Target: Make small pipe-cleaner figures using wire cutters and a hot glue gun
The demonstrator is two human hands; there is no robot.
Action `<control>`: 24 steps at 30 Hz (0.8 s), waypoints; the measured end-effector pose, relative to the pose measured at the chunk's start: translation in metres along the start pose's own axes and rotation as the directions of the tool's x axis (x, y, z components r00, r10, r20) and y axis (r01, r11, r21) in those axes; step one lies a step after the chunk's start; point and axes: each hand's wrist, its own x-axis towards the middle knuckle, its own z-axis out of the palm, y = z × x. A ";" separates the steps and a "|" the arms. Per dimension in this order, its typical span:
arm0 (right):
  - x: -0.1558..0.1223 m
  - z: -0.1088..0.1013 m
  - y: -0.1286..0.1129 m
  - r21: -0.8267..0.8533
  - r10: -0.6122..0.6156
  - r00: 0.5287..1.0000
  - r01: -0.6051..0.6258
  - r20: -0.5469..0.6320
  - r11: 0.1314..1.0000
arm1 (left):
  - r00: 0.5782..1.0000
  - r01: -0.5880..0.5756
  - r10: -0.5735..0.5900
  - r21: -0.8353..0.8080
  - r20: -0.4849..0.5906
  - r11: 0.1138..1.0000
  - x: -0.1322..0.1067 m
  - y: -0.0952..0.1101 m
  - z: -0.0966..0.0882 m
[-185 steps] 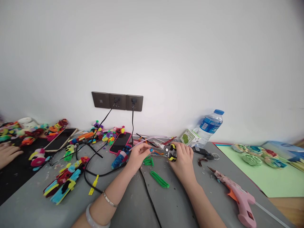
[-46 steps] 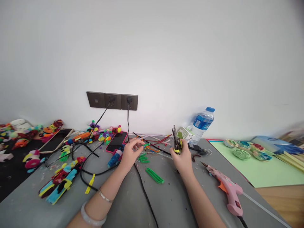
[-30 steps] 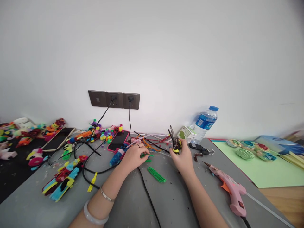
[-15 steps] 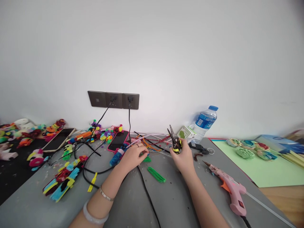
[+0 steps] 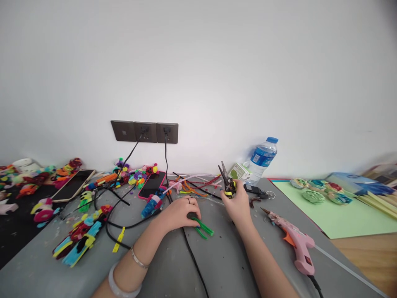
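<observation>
**Left hand covering the green loop, right hand holding the cutters upright**

The green loop [image 5: 204, 227], a folded strip of fuzzy wire, is lying flat on the grey counter [image 5: 229, 269], its near end sticking out from under the left hand [image 5: 181, 212]. That grip is curling down over the loop's far end; whether the fingers are pinching it or only pressing on it cannot be told. To the right of this grip, the right hand [image 5: 237, 205] is closing fully around the yellow-and-black handles of the cutters [image 5: 227, 182], keeping the blades pointing up and slightly parted, probably so that the tool stays ready and clear of the work. A black cable [image 5: 192, 258] is running toward the viewer just beneath the left grip. Beyond both grips, loose coloured wires [image 5: 192, 187] are lying against the wall; right of the right grip, a pink glue gun [image 5: 293, 244] is resting on its side.

Compared with half a second earlier, the left hand is now sitting nearer the body, on the loop that was then lying untouched; the cutters are keeping their pose.
</observation>
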 end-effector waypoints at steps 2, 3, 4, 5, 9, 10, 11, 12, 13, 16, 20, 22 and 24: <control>0.000 0.000 0.001 -0.031 0.026 1.000 -0.025 0.009 0.999 | 1.000 0.013 -0.013 -0.028 0.014 1.000 0.000 0.002 0.000; 0.001 0.001 0.001 -0.053 0.035 0.999 -0.034 0.016 0.998 | 0.999 0.022 -0.021 -0.042 0.025 0.999 0.001 0.003 -0.001; 0.001 0.001 0.001 -0.078 0.043 0.999 -0.041 0.026 0.996 | 0.999 0.032 -0.030 -0.057 0.036 0.998 0.001 0.003 -0.001; 0.001 0.000 0.000 -0.103 0.054 0.998 -0.050 0.042 0.993 | 0.998 0.043 -0.040 -0.075 0.042 0.996 0.002 0.004 -0.001; 0.001 -0.006 -0.004 -0.174 0.139 0.978 -0.112 0.154 0.978 | 0.993 0.117 -0.119 -0.139 -0.004 0.983 0.002 0.003 -0.003; 0.002 -0.009 -0.005 -0.191 0.168 0.969 -0.133 0.179 0.972 | 0.990 0.135 -0.139 -0.139 -0.017 0.981 0.002 0.002 -0.004; 0.002 -0.011 -0.006 -0.212 0.197 0.960 -0.154 0.199 0.965 | 0.988 0.147 -0.151 -0.131 -0.022 0.980 0.002 0.002 -0.004; 0.003 -0.013 -0.006 -0.237 0.225 0.950 -0.172 0.216 0.956 | 0.988 0.150 -0.154 -0.117 -0.019 0.982 0.002 0.002 -0.004; 0.004 -0.015 -0.007 -0.264 0.251 0.940 -0.188 0.229 0.946 | 0.989 0.146 -0.148 -0.098 -0.010 0.984 0.001 0.002 -0.004; 0.004 -0.016 -0.007 -0.325 0.294 0.924 -0.207 0.245 0.923 | 0.992 0.122 -0.122 -0.044 0.018 0.992 0.001 0.004 -0.003; 0.001 -0.010 -0.011 -0.419 0.312 0.915 -0.187 0.254 0.888 | 0.995 0.097 -0.096 -0.034 0.023 0.995 0.001 0.005 -0.001; -0.002 -0.007 -0.013 -0.478 0.318 0.910 -0.163 0.264 0.863 | 0.996 0.079 -0.079 -0.023 0.029 0.997 0.002 0.005 0.001; -0.004 -0.003 -0.014 -0.518 0.317 0.908 -0.138 0.275 0.844 | 0.997 0.067 -0.067 0.009 0.032 0.998 0.002 0.004 0.001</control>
